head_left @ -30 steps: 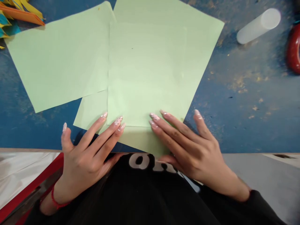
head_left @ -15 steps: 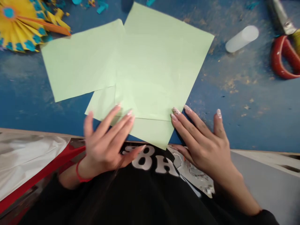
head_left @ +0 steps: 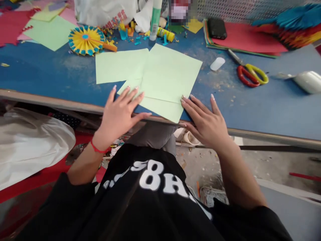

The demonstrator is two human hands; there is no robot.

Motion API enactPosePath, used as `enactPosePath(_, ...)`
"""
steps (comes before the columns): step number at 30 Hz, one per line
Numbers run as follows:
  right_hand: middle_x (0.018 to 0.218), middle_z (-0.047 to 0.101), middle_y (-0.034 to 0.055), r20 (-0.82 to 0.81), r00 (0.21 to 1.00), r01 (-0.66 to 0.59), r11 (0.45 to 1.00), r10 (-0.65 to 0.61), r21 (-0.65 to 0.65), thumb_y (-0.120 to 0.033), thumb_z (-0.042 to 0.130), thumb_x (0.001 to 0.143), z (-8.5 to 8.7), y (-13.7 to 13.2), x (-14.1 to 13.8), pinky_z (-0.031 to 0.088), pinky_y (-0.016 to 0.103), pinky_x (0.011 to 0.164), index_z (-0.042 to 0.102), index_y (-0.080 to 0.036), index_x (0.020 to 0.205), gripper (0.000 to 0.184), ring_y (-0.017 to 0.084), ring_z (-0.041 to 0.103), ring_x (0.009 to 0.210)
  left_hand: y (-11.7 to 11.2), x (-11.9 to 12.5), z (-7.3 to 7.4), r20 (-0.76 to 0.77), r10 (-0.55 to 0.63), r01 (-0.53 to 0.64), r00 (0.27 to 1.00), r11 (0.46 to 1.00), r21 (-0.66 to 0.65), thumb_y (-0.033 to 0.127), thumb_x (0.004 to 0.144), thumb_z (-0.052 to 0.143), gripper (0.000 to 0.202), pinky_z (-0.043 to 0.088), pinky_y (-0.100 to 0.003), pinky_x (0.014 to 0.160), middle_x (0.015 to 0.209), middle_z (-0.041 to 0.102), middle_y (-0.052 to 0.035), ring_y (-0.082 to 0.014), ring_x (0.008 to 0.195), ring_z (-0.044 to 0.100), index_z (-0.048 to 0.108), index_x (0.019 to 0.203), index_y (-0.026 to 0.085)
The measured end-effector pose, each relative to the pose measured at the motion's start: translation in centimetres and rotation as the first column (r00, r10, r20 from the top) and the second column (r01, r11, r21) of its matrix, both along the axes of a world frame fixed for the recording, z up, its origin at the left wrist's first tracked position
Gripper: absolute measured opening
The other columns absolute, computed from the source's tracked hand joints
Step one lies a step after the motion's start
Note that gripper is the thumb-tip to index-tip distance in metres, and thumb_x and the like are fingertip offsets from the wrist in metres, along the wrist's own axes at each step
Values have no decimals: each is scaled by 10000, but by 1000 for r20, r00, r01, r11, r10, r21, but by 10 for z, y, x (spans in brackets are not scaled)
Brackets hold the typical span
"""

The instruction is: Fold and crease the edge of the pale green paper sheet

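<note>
L hand (head_left: 120,112) & R hand (head_left: 204,118) flat, open, fingertips on green paper (head_left: 163,73); black shirt (head_left: 150,207) reads "8H".

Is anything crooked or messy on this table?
Yes. The green sheets lie askew, overlapping at different angles, one corner reaching the table edge. Blue paper scraps are scattered beside the yellow fan.

Pale green paper sheets (head_left: 165,75) (blue table (head_left: 276,107))
</note>
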State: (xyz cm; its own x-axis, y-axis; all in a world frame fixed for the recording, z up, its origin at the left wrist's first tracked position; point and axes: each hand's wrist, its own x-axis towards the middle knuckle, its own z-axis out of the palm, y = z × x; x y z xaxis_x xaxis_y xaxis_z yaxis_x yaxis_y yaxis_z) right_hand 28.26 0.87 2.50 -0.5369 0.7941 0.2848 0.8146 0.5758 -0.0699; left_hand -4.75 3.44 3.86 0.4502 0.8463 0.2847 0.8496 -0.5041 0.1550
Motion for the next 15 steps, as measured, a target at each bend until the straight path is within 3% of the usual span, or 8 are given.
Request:
enactPosePath(4,1714,440,116,-7,998,70,998,-69,12,-590,313,1126,-7,-8,2,136,680,1349,326,-223,1711,690,343,384,1612,-11,-36,-2,40,120,-122,992,992,43,699,1105,283,726,165,-635,1340,1688,491,-118,-358,1601,403,551,1591,231)
enactPosePath(7,1672,508,107,-63,992,109,994,-109,4,-558,310,1130,-10,-12,3,159,683,1341,422,-228,1663,637,328,430,1589,-14,-48,-15,102,123,-135,987,984,117,642,1117,308,676,274,-617,1304,1672,508,-139,-356,1579,439,577,1566,214)
enactPosePath(12,1539,653,135,-239,962,126,991,-136,-55,-502,421,1116,-3,2,-9,342,619,1281,507,-192,1600,581,307,588,1465,-4,-40,-34,259,142,-199,955,957,211,604,1100,386,621,382,-575,1234,1571,616,-165,-376,1515,520,695,1432,179)
enactPosePath(15,1368,763,129,-252,961,120,993,-112,17,-412,463,1111,2,12,-25,469,519,1180,695,-196,1409,435,286,693,1291,-9,-30,-40,359,109,-207,927,946,249,541,1089,452,529,401,-548,1223,1476,697,-154,-352,1456,584,736,1357,184)
